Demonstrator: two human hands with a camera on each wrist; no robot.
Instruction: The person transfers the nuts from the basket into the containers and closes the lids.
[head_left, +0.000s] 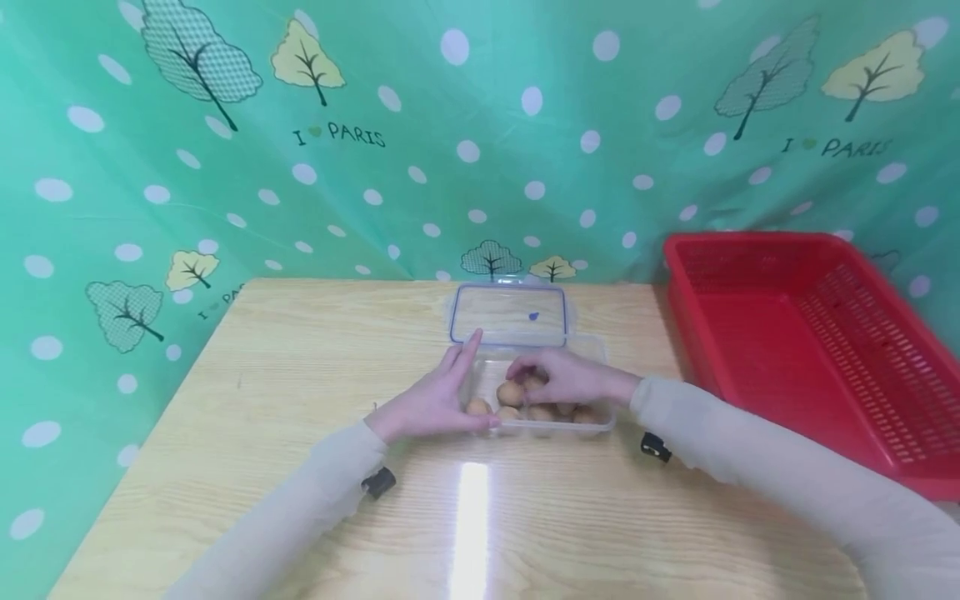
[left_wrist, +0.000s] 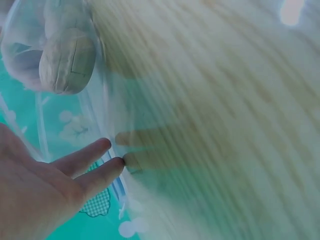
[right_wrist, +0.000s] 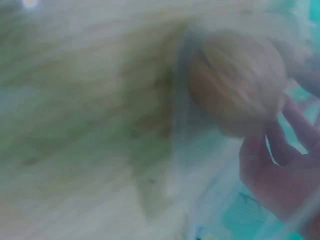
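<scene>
A clear plastic box [head_left: 540, 427] stands on the table with several brown walnuts [head_left: 511, 393] inside, mostly along its near side. My left hand [head_left: 431, 407] is spread at the box's left end, thumb at the near rim and fingers along the side. One walnut [left_wrist: 67, 61] shows through the clear wall in the left wrist view. Reaching inside from the right, my right hand [head_left: 566, 377] has its fingers curled round a walnut among the others. The right wrist view is blurred, with a walnut [right_wrist: 237, 80] beside the fingertips [right_wrist: 255, 150].
The box's clear lid [head_left: 510, 315] with a blue seal lies folded back behind it. A large red plastic basket [head_left: 787, 242] stands at the right of the wooden table [head_left: 315, 367]. A green patterned cloth [head_left: 465, 183] hangs behind.
</scene>
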